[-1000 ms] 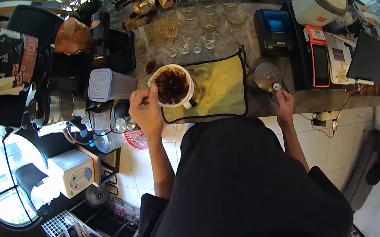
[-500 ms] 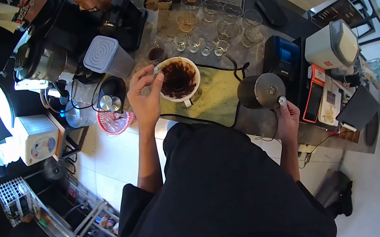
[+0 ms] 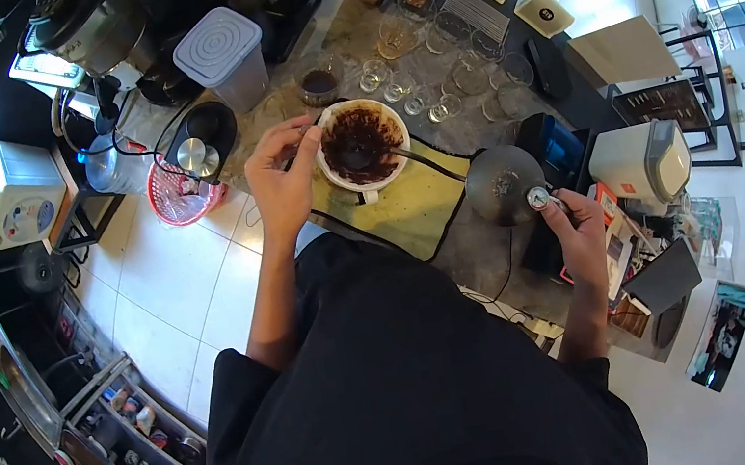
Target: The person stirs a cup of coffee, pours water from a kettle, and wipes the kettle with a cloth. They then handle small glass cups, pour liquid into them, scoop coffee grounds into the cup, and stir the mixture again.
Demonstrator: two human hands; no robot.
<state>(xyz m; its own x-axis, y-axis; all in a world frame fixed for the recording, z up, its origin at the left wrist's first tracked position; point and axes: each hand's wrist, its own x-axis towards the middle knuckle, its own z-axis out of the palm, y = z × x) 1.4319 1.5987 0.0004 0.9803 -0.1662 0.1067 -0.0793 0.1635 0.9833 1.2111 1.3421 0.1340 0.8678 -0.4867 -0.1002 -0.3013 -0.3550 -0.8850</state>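
A white coffee dripper, its inside coated with dark wet coffee grounds, stands over the yellow-green cloth with its small handle towards me. At its left rim, my left hand has thumb and index finger pinched together; what is between them, if anything, I cannot make out. My right hand is closed round the handle of a dark gooseneck kettle, the handle itself mostly hidden. A small round thermometer dial shows on the kettle beside my fingers. The kettle's thin spout reaches left to the dripper's right rim.
Beyond the dripper are a glass of dark liquid and several small glasses. A lidded plastic container stands at the left. To the right are a blue-black printer and a light-coloured bin. Black edging borders the cloth.
The kettle has tilted towards the dripper, and its spout now reaches the dripper's rim. My left hand stays at the left rim. The whole view has shifted and turned slightly.
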